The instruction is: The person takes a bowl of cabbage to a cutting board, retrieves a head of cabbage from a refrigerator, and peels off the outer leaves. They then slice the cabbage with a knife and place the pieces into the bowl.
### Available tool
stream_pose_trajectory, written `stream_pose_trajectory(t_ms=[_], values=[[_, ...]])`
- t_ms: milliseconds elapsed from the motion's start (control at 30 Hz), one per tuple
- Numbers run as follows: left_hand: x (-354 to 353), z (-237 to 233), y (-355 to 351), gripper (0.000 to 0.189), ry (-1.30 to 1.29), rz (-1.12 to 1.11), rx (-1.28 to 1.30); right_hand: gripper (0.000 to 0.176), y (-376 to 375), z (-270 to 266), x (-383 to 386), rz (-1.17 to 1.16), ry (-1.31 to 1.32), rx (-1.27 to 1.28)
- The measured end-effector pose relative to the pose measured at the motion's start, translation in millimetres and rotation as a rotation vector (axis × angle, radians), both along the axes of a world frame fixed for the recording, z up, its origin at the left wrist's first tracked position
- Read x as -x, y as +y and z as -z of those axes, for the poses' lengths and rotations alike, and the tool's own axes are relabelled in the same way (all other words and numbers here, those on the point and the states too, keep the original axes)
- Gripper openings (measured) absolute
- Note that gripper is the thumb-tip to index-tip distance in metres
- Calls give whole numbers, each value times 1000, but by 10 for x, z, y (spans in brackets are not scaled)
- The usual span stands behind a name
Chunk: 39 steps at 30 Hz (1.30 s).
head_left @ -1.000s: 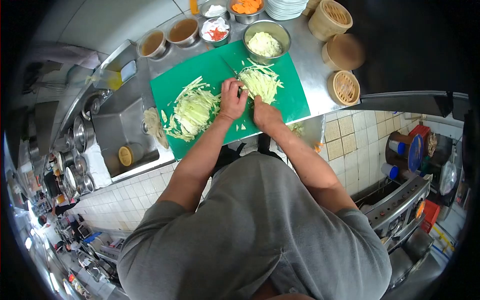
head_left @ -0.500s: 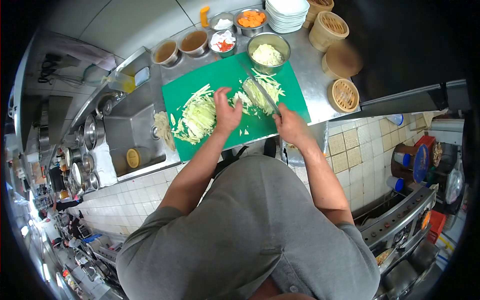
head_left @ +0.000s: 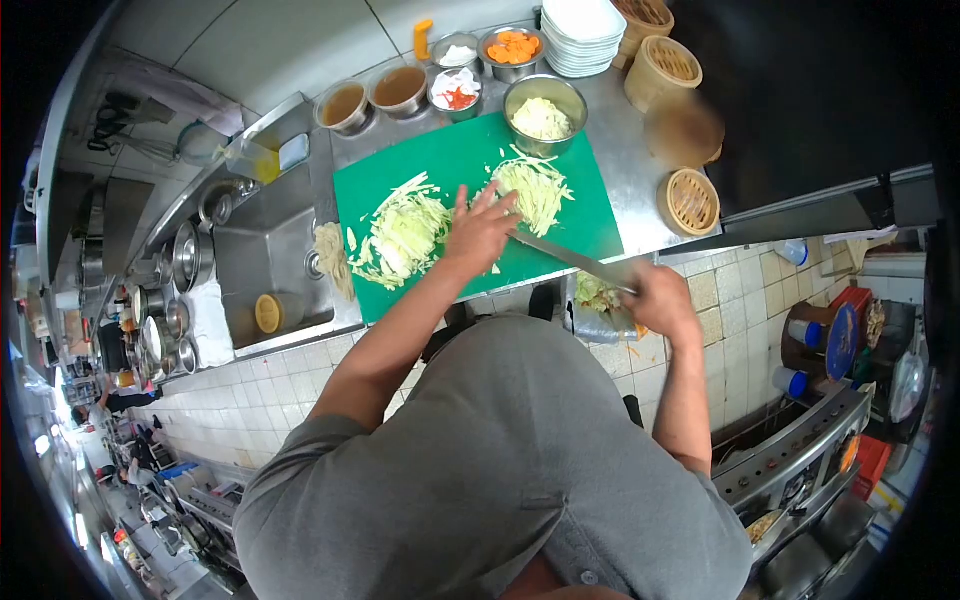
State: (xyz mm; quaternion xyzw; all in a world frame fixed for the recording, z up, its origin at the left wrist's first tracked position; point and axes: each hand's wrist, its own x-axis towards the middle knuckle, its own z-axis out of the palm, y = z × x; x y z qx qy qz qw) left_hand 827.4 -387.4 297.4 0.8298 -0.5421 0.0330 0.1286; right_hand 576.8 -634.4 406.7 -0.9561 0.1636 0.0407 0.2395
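Note:
On the green cutting board [head_left: 470, 150] lie two piles of shredded cabbage, a larger left pile [head_left: 403, 237] and a right pile [head_left: 535, 195]. My left hand [head_left: 480, 235] is between them, fingers spread, its fingertips at the left edge of the right pile. My right hand [head_left: 660, 300] is closed on the handle of a knife [head_left: 570, 258], off the board's front right edge. The blade points left, its tip close to my left hand. A steel bowl of shredded cabbage [head_left: 543, 118] stands at the board's back edge.
Behind the board are bowls of carrot slices [head_left: 513, 47] and brown liquid [head_left: 400, 88], and stacked white plates [head_left: 580, 35]. Bamboo steamers [head_left: 690, 202] stand on the right. A sink [head_left: 275, 260] is on the left, with a cloth [head_left: 330, 262] beside it.
My right hand has moved right and toward me, drawing the knife off the right pile. My left hand has moved right, up to that pile.

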Motion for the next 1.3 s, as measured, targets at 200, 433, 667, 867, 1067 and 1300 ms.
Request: stream_pose_trajectory(t_ms=[200,433,667,867,1067,1300], values=[[-289,-271,101,81,410,-113,33,20,-505,88,641,334,-56,-176],[-1462,107,-1172,74,968,-611,382,21,-335,892,-67,542,-319,-203],[-1302,-277,-1344,32,1464,-758,867,28,-66,1211,-764,520,-226,-42],[-1009,-739,-8,25,1502,-598,1198,17,-251,1436,-1177,240,-361,92],[-31,-880,1684,20,1309,-888,1284,49,-251,1218,-1722,177,-247,-255],[623,-762,2195,11,1317,-972,1389,84,746,626,-2396,128,227,52]])
